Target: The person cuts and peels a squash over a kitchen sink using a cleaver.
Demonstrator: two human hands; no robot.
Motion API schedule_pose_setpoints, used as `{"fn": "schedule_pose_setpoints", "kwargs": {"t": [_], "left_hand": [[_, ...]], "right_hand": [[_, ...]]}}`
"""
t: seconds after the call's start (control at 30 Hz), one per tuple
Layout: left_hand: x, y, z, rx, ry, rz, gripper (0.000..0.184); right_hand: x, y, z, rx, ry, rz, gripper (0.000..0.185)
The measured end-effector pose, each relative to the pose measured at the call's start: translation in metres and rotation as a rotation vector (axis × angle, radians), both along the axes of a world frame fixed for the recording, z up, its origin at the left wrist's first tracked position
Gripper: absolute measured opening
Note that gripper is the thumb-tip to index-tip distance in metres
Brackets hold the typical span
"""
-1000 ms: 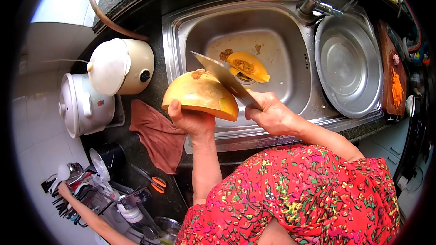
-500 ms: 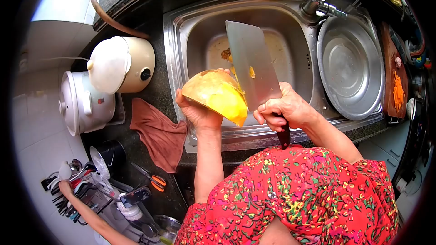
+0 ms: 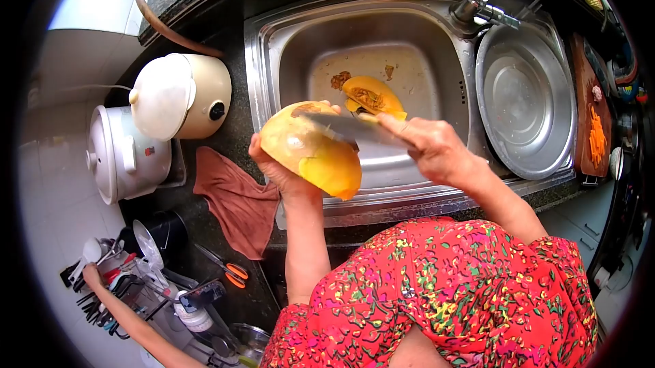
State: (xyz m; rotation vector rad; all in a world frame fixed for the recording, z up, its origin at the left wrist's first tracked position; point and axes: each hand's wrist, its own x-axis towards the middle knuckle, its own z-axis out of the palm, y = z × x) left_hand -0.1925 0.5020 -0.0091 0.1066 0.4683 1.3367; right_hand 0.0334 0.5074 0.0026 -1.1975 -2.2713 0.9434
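My left hand (image 3: 292, 182) is closed around a large piece of pumpkin (image 3: 293, 137), held over the near left side of the sink. The pumpkin's tan rind faces up, and a bright orange peeled patch shows on its lower right. In my right hand (image 3: 440, 151) is a cleaver (image 3: 355, 129), its blade blurred and seen nearly edge-on against the upper right of the rind. The cleaver's handle is mostly hidden by my fingers. Behind the blade, a second pumpkin piece (image 3: 376, 93) with its stringy core showing lies in the sink (image 3: 290, 47).
A metal basin (image 3: 488, 88) stands right of the sink, beside a cutting board (image 3: 587, 112) with carrot strips. Two cookers, a brown cloth (image 3: 235, 197) and orange-handled scissors (image 3: 235, 274) are on the left. Another person's hand (image 3: 92, 276) reaches into the utensil rack. A faucet (image 3: 477, 10) overhangs.
The cleaver has swung from upright to nearly flat and moved onto the pumpkin's rind. My left hand has turned the pumpkin and shifted it slightly left. The piece in the sink is now uncovered.
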Motion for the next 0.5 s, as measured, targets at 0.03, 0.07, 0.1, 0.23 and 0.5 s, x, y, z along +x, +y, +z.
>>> {"fn": "schedule_pose_setpoints", "kwargs": {"t": [0.03, 0.07, 0.1, 0.23, 0.5], "left_hand": [[-0.005, -0.001, -0.001, -0.020, 0.021, 0.074, 0.088], [-0.004, -0.001, 0.000, -0.023, 0.021, 0.078, 0.088], [-0.001, 0.003, 0.005, -0.012, 0.038, 0.053, 0.085], [0.006, 0.004, -0.001, 0.014, 0.029, 0.005, 0.087], [0.003, -0.011, -0.022, -0.119, 0.031, 0.012, 0.076]], "right_hand": [[0.004, 0.004, -0.005, 0.026, 0.006, -0.006, 0.056], [0.002, 0.005, -0.004, 0.023, 0.006, -0.002, 0.056], [-0.001, 0.006, -0.002, -0.061, 0.112, -0.019, 0.057], [-0.010, 0.005, -0.012, -0.260, 0.261, -0.139, 0.044], [-0.018, 0.017, 0.005, -0.691, 0.486, -0.311, 0.025]]}}
